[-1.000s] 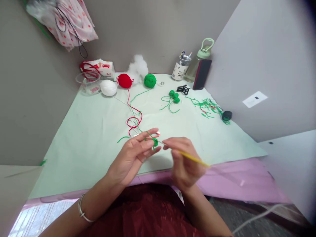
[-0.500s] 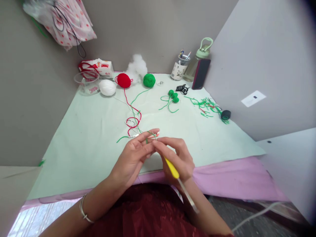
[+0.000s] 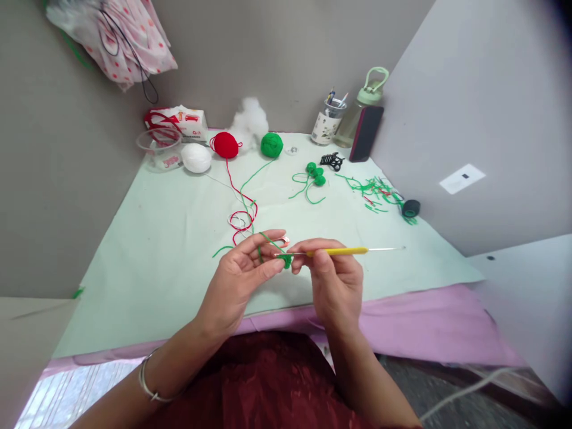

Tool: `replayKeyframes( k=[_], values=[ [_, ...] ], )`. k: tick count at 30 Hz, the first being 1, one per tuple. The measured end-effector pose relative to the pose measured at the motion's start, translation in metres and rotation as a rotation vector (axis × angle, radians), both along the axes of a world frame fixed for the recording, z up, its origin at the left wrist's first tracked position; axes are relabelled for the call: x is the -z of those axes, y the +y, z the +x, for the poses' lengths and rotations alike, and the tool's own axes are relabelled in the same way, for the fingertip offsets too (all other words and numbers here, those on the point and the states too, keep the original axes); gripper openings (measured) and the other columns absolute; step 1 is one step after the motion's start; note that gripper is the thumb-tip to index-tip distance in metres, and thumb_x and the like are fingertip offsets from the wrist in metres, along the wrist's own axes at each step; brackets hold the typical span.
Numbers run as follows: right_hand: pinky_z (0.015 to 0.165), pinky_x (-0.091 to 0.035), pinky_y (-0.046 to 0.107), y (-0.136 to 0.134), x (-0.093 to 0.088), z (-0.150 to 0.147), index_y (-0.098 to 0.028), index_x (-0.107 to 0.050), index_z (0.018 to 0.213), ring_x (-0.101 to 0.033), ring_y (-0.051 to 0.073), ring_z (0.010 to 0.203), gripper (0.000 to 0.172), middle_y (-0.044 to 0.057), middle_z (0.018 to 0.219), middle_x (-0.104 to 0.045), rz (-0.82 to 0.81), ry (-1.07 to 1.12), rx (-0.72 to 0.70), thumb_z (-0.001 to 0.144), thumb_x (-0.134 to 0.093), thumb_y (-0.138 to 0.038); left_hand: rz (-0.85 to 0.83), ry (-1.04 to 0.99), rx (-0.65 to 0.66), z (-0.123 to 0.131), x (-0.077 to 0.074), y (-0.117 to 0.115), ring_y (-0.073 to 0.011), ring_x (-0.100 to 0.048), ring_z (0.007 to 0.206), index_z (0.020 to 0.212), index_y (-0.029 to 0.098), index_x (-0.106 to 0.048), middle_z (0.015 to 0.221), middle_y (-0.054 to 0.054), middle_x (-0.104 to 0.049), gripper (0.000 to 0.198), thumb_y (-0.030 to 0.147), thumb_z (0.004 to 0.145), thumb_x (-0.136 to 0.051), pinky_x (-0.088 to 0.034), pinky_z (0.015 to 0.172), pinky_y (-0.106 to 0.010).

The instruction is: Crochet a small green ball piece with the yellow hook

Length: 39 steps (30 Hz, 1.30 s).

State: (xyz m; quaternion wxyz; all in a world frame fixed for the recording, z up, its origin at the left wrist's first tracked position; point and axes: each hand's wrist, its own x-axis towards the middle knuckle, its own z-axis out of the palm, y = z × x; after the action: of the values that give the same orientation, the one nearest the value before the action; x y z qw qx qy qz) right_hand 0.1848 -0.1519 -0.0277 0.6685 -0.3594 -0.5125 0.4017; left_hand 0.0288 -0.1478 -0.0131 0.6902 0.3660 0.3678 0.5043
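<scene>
My left hand (image 3: pixel 243 275) pinches a small green crochet piece (image 3: pixel 286 260) between thumb and fingers, with green yarn (image 3: pixel 271 242) running over its raised index finger. In my right hand (image 3: pixel 337 275) is a crochet hook (image 3: pixel 344 251) with a yellow handle, held nearly level. Its thin left tip lies at the green piece; the other metal end points right. Beyond the left fingers, partly hidden, lies a small orange-handled tool (image 3: pixel 285 241). The yarn leads back to a green yarn ball (image 3: pixel 271 145).
A red yarn ball (image 3: pixel 225 145), white yarn ball (image 3: pixel 196 158) and clear plastic cup (image 3: pixel 159 156) stand at the back left. Small green balls (image 3: pixel 315 173), a hair clip (image 3: pixel 332 161), yarn scraps (image 3: pixel 374 189) and black tape roll (image 3: pixel 410 208) lie right. A bottle (image 3: pixel 357 116) and phone (image 3: pixel 367 134) stand behind.
The hook has swung from pointing down toward me to lying nearly level, as my right hand turned. The green crochet piece now shows between my hands.
</scene>
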Motion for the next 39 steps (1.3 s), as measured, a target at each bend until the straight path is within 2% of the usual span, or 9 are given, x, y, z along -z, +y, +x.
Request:
replayKeyframes(
  k=[6, 15, 20, 24, 26, 28, 32, 36, 39],
  values=[
    [0.068, -0.066, 0.032, -0.007, -0.004, 0.003, -0.022, -0.076, 0.105, -0.076, 0.015, 0.072, 0.021, 0.004, 0.095, -0.082, 0.035, -0.080, 0.027, 0.108, -0.056, -0.029, 0.025, 0.048, -0.055, -0.004, -0.003, 0.001, -0.0143, -0.062, 0.089, 0.113, 0.029, -0.084, 0.092, 0.000, -0.067, 0.033, 0.027, 0.081, -0.091, -0.052, 0.086, -0.026],
    [0.078, -0.067, 0.039, -0.011, 0.003, 0.004, -0.027, -0.070, 0.128, -0.079, 0.022, 0.092, 0.029, 0.007, 0.106, -0.083, 0.413, -0.505, 0.156, 0.106, -0.054, -0.017, 0.128, 0.194, -0.120, -0.002, -0.005, -0.003, -0.0145, -0.065, 0.089, 0.105, 0.025, -0.084, 0.091, 0.001, -0.068, 0.022, 0.020, 0.084, -0.086, -0.053, 0.090, -0.027],
    [0.083, -0.067, 0.036, -0.012, 0.008, 0.005, -0.030, -0.074, 0.131, -0.078, 0.023, 0.103, 0.037, 0.008, 0.113, -0.080, 0.513, -0.765, 0.255, 0.099, -0.067, -0.012, -0.023, 0.004, -0.012, 0.000, -0.006, -0.001, -0.0095, -0.058, 0.072, 0.122, 0.027, -0.080, 0.079, 0.004, -0.065, 0.042, 0.026, 0.081, -0.091, -0.053, 0.083, -0.024],
    [0.077, -0.066, 0.039, -0.010, 0.003, 0.004, -0.030, -0.077, 0.122, -0.076, 0.021, 0.091, 0.027, 0.007, 0.104, -0.078, 0.384, -0.507, 0.253, 0.104, -0.060, -0.019, -0.227, -0.199, 0.131, -0.005, -0.010, 0.005, -0.0021, -0.028, 0.050, 0.117, 0.021, -0.083, 0.067, 0.008, -0.057, 0.038, 0.028, 0.080, -0.091, -0.057, 0.087, -0.028],
    [0.069, -0.063, 0.037, -0.007, -0.002, 0.002, -0.027, -0.078, 0.109, -0.071, 0.017, 0.072, 0.023, 0.005, 0.093, -0.077, 0.233, -0.281, 0.210, 0.107, -0.056, -0.023, -0.215, -0.185, 0.099, -0.006, -0.012, 0.006, -0.0014, -0.028, 0.050, 0.115, 0.021, -0.084, 0.076, 0.006, -0.065, 0.035, 0.025, 0.080, -0.090, -0.057, 0.090, -0.030],
    [0.066, -0.063, 0.036, -0.004, -0.006, -0.001, -0.026, -0.078, 0.103, -0.069, 0.016, 0.069, 0.022, 0.004, 0.093, -0.077, 0.155, -0.171, 0.132, 0.107, -0.057, -0.028, -0.154, -0.119, 0.057, -0.006, -0.012, 0.005, -0.0038, -0.041, 0.056, 0.116, 0.024, -0.084, 0.088, 0.002, -0.070, 0.038, 0.024, 0.079, -0.091, -0.055, 0.085, -0.028],
    [0.069, -0.064, 0.035, -0.004, -0.005, -0.006, -0.027, -0.079, 0.108, -0.076, 0.021, 0.089, 0.020, 0.006, 0.098, -0.081, 0.209, -0.271, 0.106, 0.106, -0.060, -0.024, -0.018, -0.009, 0.008, 0.000, -0.009, 0.001, -0.0127, -0.059, 0.080, 0.115, 0.026, -0.084, 0.089, 0.000, -0.069, 0.037, 0.026, 0.079, -0.092, -0.048, 0.074, -0.023],
    [0.078, -0.066, 0.037, -0.009, 0.002, -0.003, -0.030, -0.078, 0.121, -0.077, 0.021, 0.097, 0.030, 0.007, 0.108, -0.081, 0.406, -0.531, 0.246, 0.101, -0.064, -0.012, -0.038, -0.023, -0.017, 0.003, -0.006, 0.001, -0.0095, -0.049, 0.068, 0.120, 0.027, -0.083, 0.085, 0.002, -0.067, 0.043, 0.027, 0.079, -0.093, -0.040, 0.060, -0.021],
    [0.078, -0.067, 0.037, -0.010, 0.003, 0.002, -0.030, -0.079, 0.121, -0.077, 0.022, 0.098, 0.031, 0.008, 0.111, -0.081, 0.455, -0.631, 0.280, 0.099, -0.068, -0.011, -0.182, -0.159, 0.087, 0.001, -0.006, 0.004, -0.0058, -0.037, 0.057, 0.120, 0.021, -0.084, 0.073, 0.004, -0.061, 0.041, 0.030, 0.080, -0.091, -0.048, 0.068, -0.023]
  ],
)
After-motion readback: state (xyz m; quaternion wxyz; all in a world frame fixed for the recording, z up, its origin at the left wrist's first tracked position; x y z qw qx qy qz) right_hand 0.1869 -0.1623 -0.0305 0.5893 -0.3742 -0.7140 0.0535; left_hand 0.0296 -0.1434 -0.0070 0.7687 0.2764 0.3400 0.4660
